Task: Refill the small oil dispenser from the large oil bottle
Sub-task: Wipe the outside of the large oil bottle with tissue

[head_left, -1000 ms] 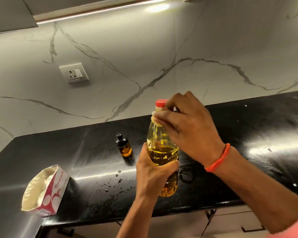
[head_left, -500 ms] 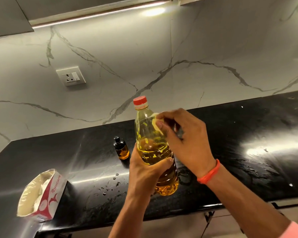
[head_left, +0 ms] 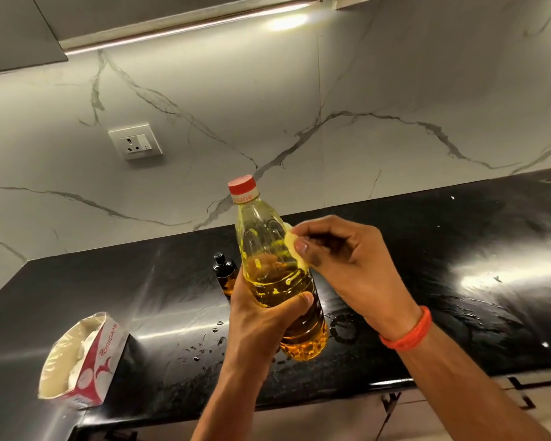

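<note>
I hold the large oil bottle (head_left: pixel 264 246) above the black countertop (head_left: pixel 442 237), tilted slightly left, its red cap (head_left: pixel 242 185) on and yellow oil filling the lower half. My left hand (head_left: pixel 261 326) grips its lower body. My right hand (head_left: pixel 347 259) pinches a small yellowish scrap (head_left: pixel 295 249), perhaps tissue, against the bottle's right shoulder. The small oil dispenser (head_left: pixel 223 272), amber with a black top, stands on the counter just behind my left hand and is partly hidden by it.
An open red-and-white tissue box (head_left: pixel 86 358) lies at the counter's front left corner. Droplets (head_left: pixel 204 345) and wet smears mark the counter near the front edge. A wall socket (head_left: pixel 135 145) sits on the marble backsplash.
My right hand has slid with the yellowish scrap from the cap down to the bottle's shoulder. The cap is uncovered now, and the bottle has shifted a little left.
</note>
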Demonstrator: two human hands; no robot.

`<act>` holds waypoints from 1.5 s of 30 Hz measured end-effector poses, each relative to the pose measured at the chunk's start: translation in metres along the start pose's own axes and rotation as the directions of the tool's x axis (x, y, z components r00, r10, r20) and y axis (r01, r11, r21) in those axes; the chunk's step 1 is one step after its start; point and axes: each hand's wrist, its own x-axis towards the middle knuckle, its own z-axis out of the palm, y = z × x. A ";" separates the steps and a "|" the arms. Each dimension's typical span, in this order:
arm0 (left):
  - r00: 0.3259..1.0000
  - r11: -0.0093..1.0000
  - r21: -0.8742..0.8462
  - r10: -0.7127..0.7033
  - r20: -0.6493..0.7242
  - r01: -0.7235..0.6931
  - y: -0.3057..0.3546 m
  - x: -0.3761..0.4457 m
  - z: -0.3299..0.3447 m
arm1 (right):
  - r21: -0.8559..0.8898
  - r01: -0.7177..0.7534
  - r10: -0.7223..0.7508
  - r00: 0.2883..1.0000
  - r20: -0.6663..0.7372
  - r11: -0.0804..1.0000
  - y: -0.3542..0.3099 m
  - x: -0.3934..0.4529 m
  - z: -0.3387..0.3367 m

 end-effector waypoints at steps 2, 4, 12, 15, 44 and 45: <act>1.000 1.000 0.012 0.013 0.018 -0.014 0.001 -0.001 0.001 | -0.037 0.082 -0.082 0.997 -0.003 0.996 -0.012 0.003 0.004; 0.998 0.999 0.021 0.026 0.053 -0.028 0.002 -0.002 0.003 | -0.062 0.152 -0.153 0.988 -0.011 0.987 -0.024 0.011 0.006; 0.991 0.997 0.043 0.057 0.119 -0.063 0.008 -0.009 0.009 | 0.221 -0.071 0.068 0.998 0.018 0.973 -0.018 0.048 0.005; 0.993 0.998 -0.006 0.055 0.103 -0.055 0.013 -0.008 0.008 | 0.298 -0.205 0.192 0.979 0.072 0.932 0.007 0.040 0.000; 0.997 0.995 -0.069 0.067 0.027 -0.065 0.037 0.005 0.005 | -0.030 -0.123 0.111 0.958 -0.263 0.992 0.052 -0.020 0.009; 0.997 0.995 -0.070 0.071 0.022 -0.069 0.038 0.005 0.004 | -0.075 -0.117 0.091 0.956 -0.279 0.990 0.053 -0.023 0.009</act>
